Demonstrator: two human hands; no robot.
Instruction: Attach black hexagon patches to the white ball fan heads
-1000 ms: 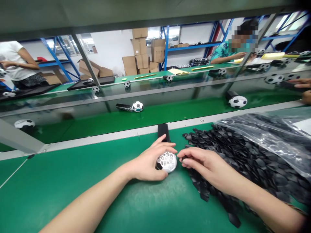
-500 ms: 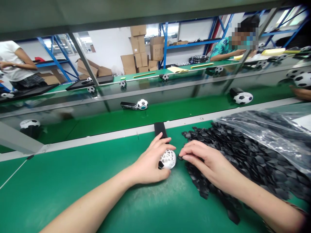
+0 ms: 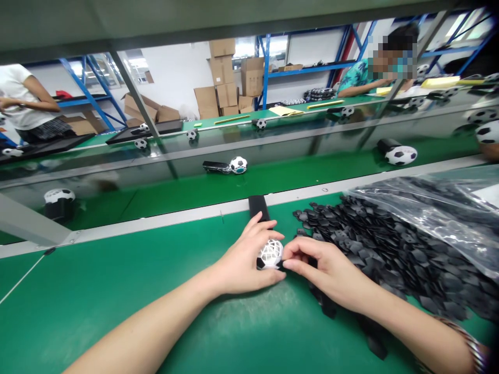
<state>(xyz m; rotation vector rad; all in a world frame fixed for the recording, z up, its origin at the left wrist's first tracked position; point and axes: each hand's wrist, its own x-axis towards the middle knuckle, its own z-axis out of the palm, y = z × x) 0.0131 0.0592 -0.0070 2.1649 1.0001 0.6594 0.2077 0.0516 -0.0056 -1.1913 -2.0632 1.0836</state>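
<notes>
On the green work surface [image 3: 156,311] lies a white openwork ball [image 3: 271,253] with a few black patches, joined to a black handle [image 3: 258,206] that points away from me. My left hand [image 3: 249,254] is wrapped round the ball's left side, thumb below it and fingers over its top. At the ball's right edge, my right hand [image 3: 323,267] pinches a small black piece [image 3: 279,264], mostly hidden by the fingertips. A large pile of flat black pieces [image 3: 390,249] spreads to the right, partly behind my right hand.
Beyond a metal rail [image 3: 195,210], a green belt [image 3: 163,192] carries football-patterned items [image 3: 238,164]. A clear plastic bag [image 3: 436,208] covers part of the pile. Across the line sit one person [image 3: 356,80] and, at far left, another stands [image 3: 27,98].
My right hand has moved left with the black piece, from beside the pile to the ball's edge. My left thumb reaches further right. Items on the near belt have shifted right.
</notes>
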